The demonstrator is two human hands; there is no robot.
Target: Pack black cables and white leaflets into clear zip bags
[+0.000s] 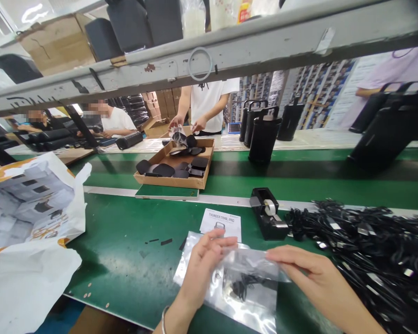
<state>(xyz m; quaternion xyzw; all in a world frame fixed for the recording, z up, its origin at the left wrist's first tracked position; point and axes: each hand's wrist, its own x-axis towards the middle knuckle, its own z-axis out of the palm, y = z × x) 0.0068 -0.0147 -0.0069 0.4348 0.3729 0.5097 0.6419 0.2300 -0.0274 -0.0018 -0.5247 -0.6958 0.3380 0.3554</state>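
My hands are at the near side of the green worktop [120,260], with a clear plastic bag [261,301] between them and a coiled black cable [242,288] showing inside it. My right hand [303,264] has thumb and fingertips brought close together on the bag's far right corner. My left hand [207,260] is half curled at the far left corner; glare and overlapping film leave me unable to tell whether those fingertips pinch the plastic or only rest against it.

I judge the bag to be very light and limp, with a slick film that would slide under a loose touch and crease easily. The cable should be the heavier part, springy rather than fragile, and likely to shift and pull the film down around it. The best hold seems to be at the two far corners, thumb against fingers, clear of the coil; a palm under the cable would steady its weight.

Just beyond the bag lies a THUNDER TRAIL PRO leaflet [221,221], a black tape dispenser [270,218] stands far right of it, and a tangled pile of black cables [379,250] spreads on the right, near my right forearm.
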